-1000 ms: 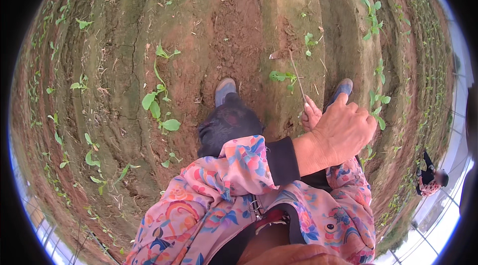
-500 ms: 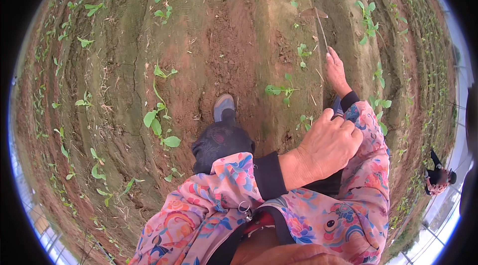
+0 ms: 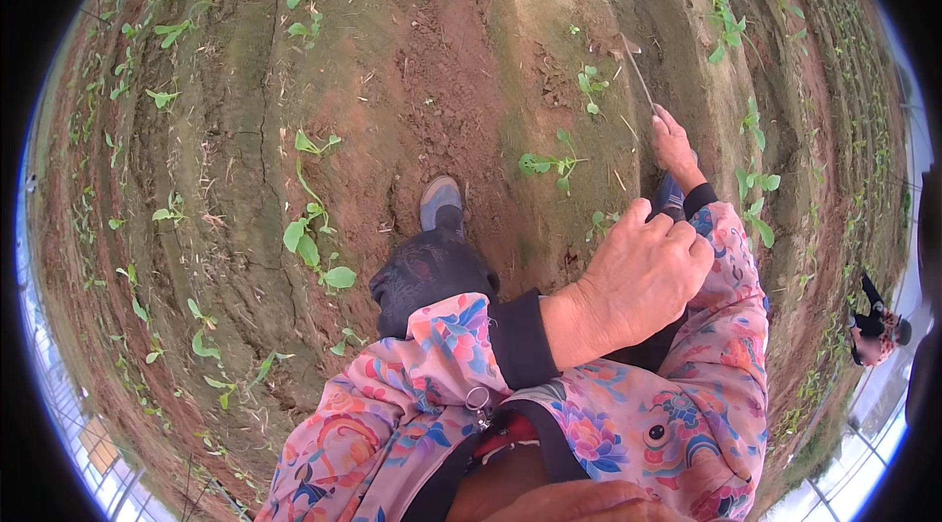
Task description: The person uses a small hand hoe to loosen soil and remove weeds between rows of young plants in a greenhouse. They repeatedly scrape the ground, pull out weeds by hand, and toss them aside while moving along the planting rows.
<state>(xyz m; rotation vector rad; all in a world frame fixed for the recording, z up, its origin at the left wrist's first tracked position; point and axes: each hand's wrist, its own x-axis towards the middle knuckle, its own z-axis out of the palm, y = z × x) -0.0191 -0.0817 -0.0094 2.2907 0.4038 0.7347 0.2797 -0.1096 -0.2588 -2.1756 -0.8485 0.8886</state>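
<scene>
My right hand (image 3: 674,147) is closed around the handle of a thin-shafted hoe (image 3: 642,82), low on the right. The hoe's small head is at the soil in the furrow, between two rows of seedlings, and shows as a narrow pale edge. Closer to me, my left hand (image 3: 636,277) makes a fist, knuckles up, roughly in line with the handle. Whatever lies inside its fingers is hidden. Just left of the hoe grow a small leafy seedling (image 3: 591,87) and a larger one (image 3: 557,165).
More seedlings stand in a row (image 3: 728,16) right of the hoe and in another (image 3: 309,239) on the left. My shoe (image 3: 442,202) rests on reddish soil between rows; my other shoe (image 3: 670,194) is partly hidden beneath my right arm. Another person (image 3: 876,328) is at the far right.
The hoe head has come nearer to me and slightly right, and now appears narrower. My right hand has shifted slightly toward me and right. My left hand stays closed, almost in place.
</scene>
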